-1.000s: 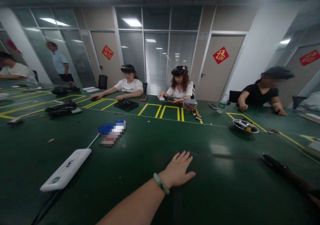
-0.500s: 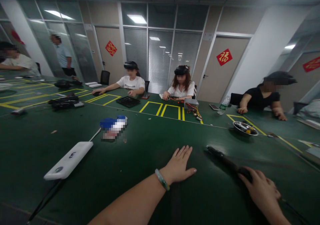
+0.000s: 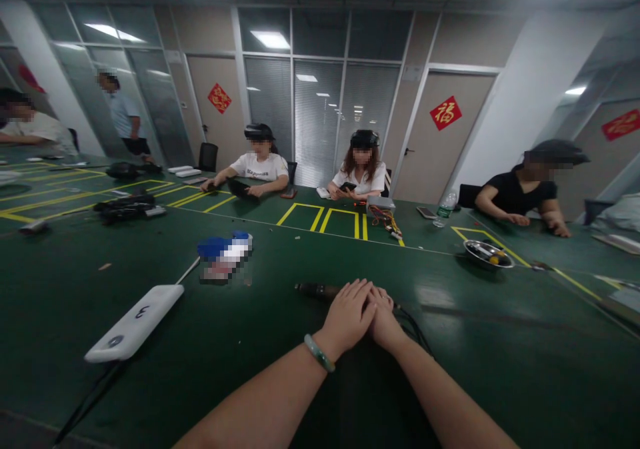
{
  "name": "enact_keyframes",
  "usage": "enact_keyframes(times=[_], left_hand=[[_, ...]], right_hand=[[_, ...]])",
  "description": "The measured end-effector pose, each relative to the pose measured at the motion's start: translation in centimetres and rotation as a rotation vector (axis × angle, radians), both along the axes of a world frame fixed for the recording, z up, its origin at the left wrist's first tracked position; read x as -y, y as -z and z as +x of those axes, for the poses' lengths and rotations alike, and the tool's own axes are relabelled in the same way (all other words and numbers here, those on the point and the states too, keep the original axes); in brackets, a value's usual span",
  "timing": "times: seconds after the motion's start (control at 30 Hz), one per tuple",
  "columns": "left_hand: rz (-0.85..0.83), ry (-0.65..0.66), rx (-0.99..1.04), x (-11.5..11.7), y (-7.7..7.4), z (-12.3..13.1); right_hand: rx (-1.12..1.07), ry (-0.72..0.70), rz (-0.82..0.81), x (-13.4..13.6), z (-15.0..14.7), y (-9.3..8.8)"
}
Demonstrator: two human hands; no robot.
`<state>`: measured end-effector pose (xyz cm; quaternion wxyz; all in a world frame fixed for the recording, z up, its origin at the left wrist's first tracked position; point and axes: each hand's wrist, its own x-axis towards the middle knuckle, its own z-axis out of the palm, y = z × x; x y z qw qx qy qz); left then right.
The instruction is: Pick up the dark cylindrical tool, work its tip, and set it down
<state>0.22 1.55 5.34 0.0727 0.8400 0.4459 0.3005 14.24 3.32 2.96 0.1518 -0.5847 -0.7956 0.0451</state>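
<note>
A dark, corded stick-shaped tool that looks like an electric screwdriver [image 3: 316,290] lies across the green table in front of me, its narrow tip pointing left. My left hand [image 3: 349,312], a jade-coloured bangle on its wrist, is wrapped over the tool's middle from above. Up against it, my right hand [image 3: 384,316] grips the rear part of the same tool. The fingers of both hands meet and overlap, so much of the tool's body is hidden. From behind my right hand a black cable [image 3: 413,322] runs back toward me.
A white power strip [image 3: 135,322] marked 3 lies left, near a blurred blue-and-white item [image 3: 225,256]. A metal bowl [image 3: 487,254] with small parts stands right, a water bottle [image 3: 445,209] behind it. Wires [image 3: 387,219] trail from a grey box. People sit across the table.
My right hand has brought the screwdriver leftward and turned it so it lies across the table. My left hand, flat on the table before, has closed over it.
</note>
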Motion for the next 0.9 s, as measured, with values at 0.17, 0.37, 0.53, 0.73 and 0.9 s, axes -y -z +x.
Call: enact_keyframes(times=[0.17, 0.37, 0.53, 0.73, 0.9], left_hand=[[-0.002, -0.019, -0.009, -0.6, 0.7, -0.4], [-0.042, -0.007, -0.040, -0.9, 0.9, -0.6], [-0.093, 0.007, -0.051, -0.7, 0.1, -0.7], [-0.138, 0.011, -0.081, -0.4, -0.4, -0.7], [-0.150, 0.000, -0.094, -0.4, -0.6, -0.6]], right_hand=[[0.191, 0.169, 0.099, 3.4, 5.0, -0.5], [0.284, 0.399, -0.002, 8.0, 11.6, 2.4], [0.057, 0.268, -0.114, 4.6, 14.5, 1.2], [0.049, 0.314, -0.100, -0.1, 15.4, -1.2], [0.077, 0.332, -0.043, 0.7, 13.5, -1.0]])
